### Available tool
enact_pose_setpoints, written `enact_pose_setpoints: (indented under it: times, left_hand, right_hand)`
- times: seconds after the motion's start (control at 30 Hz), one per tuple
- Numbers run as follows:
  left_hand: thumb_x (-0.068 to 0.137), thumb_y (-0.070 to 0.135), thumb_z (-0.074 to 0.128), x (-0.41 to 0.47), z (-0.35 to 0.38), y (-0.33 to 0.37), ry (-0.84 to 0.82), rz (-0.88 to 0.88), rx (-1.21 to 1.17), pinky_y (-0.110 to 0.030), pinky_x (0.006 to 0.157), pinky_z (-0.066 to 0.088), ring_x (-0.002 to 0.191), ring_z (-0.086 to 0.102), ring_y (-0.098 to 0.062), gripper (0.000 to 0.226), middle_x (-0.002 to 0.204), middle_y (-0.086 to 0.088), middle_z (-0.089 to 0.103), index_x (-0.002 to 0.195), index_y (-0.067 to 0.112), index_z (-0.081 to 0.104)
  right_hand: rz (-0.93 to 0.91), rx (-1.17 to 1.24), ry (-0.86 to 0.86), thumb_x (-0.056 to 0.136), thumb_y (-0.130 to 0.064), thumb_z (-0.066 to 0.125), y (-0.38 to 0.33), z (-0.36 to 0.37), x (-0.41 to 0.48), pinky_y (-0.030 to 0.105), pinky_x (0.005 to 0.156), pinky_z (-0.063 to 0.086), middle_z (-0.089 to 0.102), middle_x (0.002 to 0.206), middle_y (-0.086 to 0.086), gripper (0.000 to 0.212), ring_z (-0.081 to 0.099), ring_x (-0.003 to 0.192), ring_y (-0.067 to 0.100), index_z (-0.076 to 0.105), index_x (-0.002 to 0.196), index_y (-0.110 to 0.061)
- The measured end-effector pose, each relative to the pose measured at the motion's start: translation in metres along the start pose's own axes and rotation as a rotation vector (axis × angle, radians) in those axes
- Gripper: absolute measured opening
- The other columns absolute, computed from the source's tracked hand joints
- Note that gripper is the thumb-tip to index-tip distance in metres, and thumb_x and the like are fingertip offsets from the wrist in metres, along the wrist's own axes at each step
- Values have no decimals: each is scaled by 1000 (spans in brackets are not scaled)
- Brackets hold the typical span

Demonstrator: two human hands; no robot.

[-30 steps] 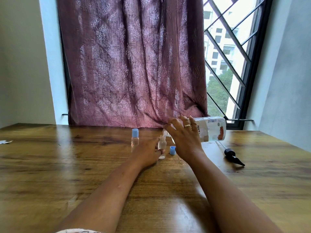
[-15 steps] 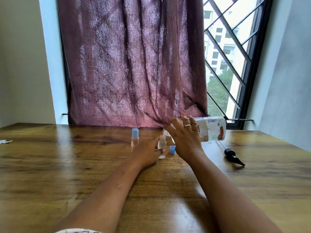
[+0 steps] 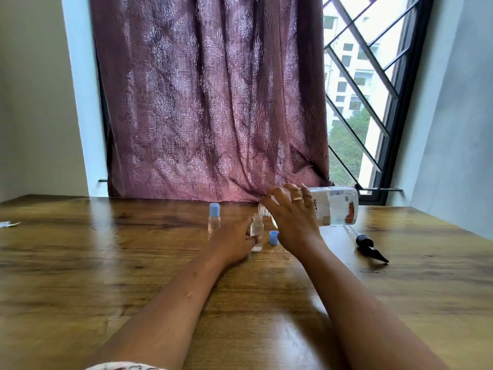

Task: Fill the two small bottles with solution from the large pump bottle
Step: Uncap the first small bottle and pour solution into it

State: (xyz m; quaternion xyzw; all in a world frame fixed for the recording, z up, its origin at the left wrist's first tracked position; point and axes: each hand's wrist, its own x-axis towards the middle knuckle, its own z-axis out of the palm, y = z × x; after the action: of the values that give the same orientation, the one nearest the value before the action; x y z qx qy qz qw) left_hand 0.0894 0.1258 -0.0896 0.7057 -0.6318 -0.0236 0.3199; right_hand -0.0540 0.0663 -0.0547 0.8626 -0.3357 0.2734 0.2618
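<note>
My right hand (image 3: 292, 222) grips the large clear bottle (image 3: 334, 206), which is tipped on its side with its open neck over the mouth of an uncapped small bottle (image 3: 257, 231). My left hand (image 3: 232, 240) holds that small bottle upright on the wooden table (image 3: 106, 263). Its blue cap (image 3: 274, 237) lies just to its right. A second small bottle (image 3: 214, 218) with a blue cap on stands upright to the left, behind my left hand. The black pump head (image 3: 369, 247) with its tube lies on the table to the right.
A maroon curtain (image 3: 213, 102) hangs behind the table, beside a barred window (image 3: 360, 102). A small scrap of paper (image 3: 8, 224) lies at the table's far left edge.
</note>
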Motion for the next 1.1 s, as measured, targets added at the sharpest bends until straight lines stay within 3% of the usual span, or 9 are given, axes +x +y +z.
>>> enact_pose_setpoints:
  times: [0.3,0.47,0.57,0.7,0.83,1.0,1.1]
  left_hand:
    - [88,41,55,0,0,0,-8,-1,-1,-44,95,45,112,57,-20,49,127,-3,59,132,25,42]
    - [86,43,57,1,0,0,-17,-14,-27,-42,97,44,112,57,-17,54,129,0,58,135,28,38]
    - [85,41,61,0,0,1,2,-8,-72,-41,98,43,105,58,-12,49,126,4,58,127,29,37]
    - [85,40,62,0,1,1,12,-9,-85,-43,100,40,102,58,-12,46,123,5,59,122,29,37]
    - [85,38,62,0,1,1,22,3,-84,-42,99,40,100,58,-12,43,121,5,59,119,28,39]
    - [85,37,63,1,2,0,10,-2,-117,-37,95,44,95,57,-8,40,117,4,59,116,27,39]
    - [85,36,63,1,3,-1,11,0,-120,-39,96,44,97,57,-9,40,115,4,60,116,28,40]
  right_hand:
    - [64,20,16,64,-7,66,4,0,0,47,114,10,33,140,-4,76,23,135,32,36,129,-33]
    - [189,59,103,64,-14,66,9,-11,3,48,109,24,37,138,-2,76,31,129,34,36,132,-31]
    - [297,98,166,66,-21,65,17,-18,7,47,102,31,39,138,3,76,35,127,33,34,136,-23]
    - [453,267,263,76,-38,68,31,-24,9,48,100,37,39,139,7,80,39,124,35,28,142,-18]
    - [571,467,403,78,-41,68,43,-28,8,47,99,38,39,142,13,87,44,122,40,22,147,-13]
    - [568,545,354,80,-41,66,42,-25,6,49,95,40,38,144,14,90,45,123,40,13,149,-21]
    - [511,596,346,82,-36,66,46,-21,7,53,103,36,38,143,14,87,42,127,37,13,149,-20]
